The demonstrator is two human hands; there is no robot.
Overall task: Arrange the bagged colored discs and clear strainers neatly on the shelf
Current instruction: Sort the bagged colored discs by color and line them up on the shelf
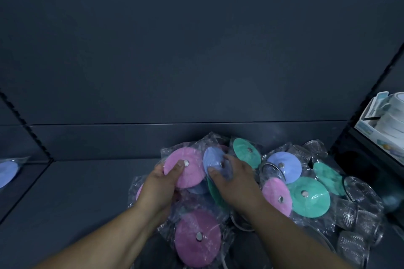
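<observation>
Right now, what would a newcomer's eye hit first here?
The heap of bagged discs, pink, blue and green, lower centre on the dark shelf. Both hands are in it: the left hand grips a pink disc, the right hand a blue disc. Clear strainers cluster at the right edge.

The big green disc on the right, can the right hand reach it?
Probably yes: the green disc lies on top, beside the right hand, but that hand is busy holding a blue disc.

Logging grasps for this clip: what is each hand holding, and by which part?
Left hand grips the bagged pink disc by its lower-left edge, thumb on top. Right hand holds the bagged blue disc by its lower edge.
</observation>
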